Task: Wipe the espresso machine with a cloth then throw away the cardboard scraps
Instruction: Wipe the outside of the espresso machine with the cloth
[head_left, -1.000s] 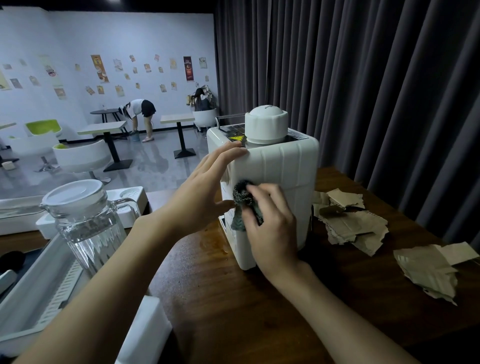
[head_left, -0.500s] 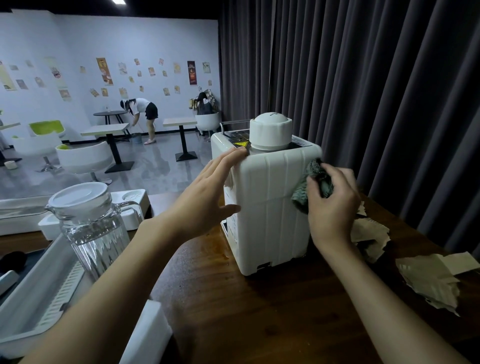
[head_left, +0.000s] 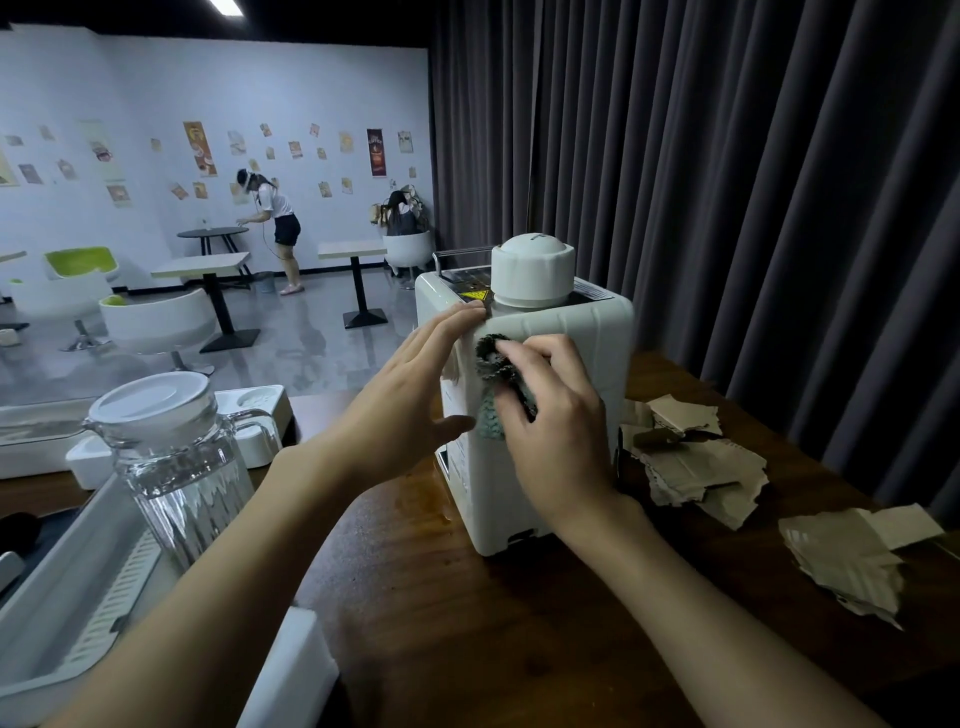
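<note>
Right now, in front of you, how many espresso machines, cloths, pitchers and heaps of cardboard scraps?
espresso machine: 1
cloth: 1
glass pitcher: 1
cardboard scrap heaps: 2, the second further right
Total: 5

On the dark wooden table, a clear ribbed glass jug stood left of the white boxy espresso machine, torn brown cardboard scraps right, perhaps touching it.
</note>
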